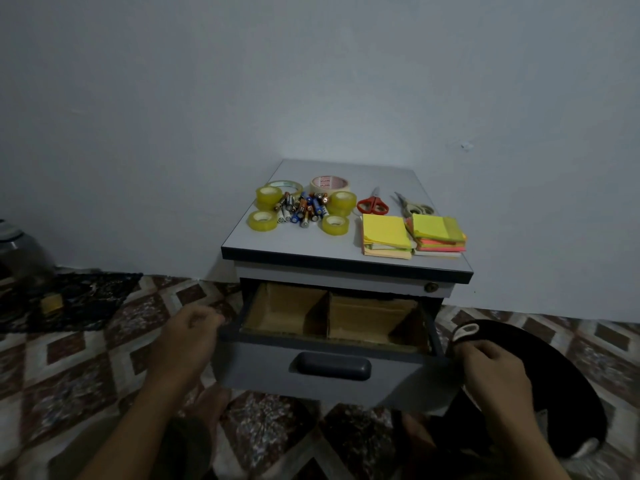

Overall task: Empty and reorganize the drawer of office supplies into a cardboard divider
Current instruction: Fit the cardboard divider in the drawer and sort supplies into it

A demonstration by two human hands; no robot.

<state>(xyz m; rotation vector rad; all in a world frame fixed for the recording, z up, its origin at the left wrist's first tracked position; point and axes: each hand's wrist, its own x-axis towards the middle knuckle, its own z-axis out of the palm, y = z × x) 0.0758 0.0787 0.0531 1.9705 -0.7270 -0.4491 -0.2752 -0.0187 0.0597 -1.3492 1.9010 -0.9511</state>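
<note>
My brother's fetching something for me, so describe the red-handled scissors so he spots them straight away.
Find the small grey cabinet against the wall. On its top, behind the yellow sticky notes, lie two pairs of scissors. Take the left pair, with bright orange-red handles; the other pair has pale grey ones.

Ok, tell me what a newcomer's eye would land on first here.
The bright yellow sticky-note stacks on the right of the cabinet top stand out first, beside a heap of batteries ringed by yellow tape rolls on the left. Below, the open drawer shows a bare cardboard divider, with the left hand and right hand at its front corners.
</note>
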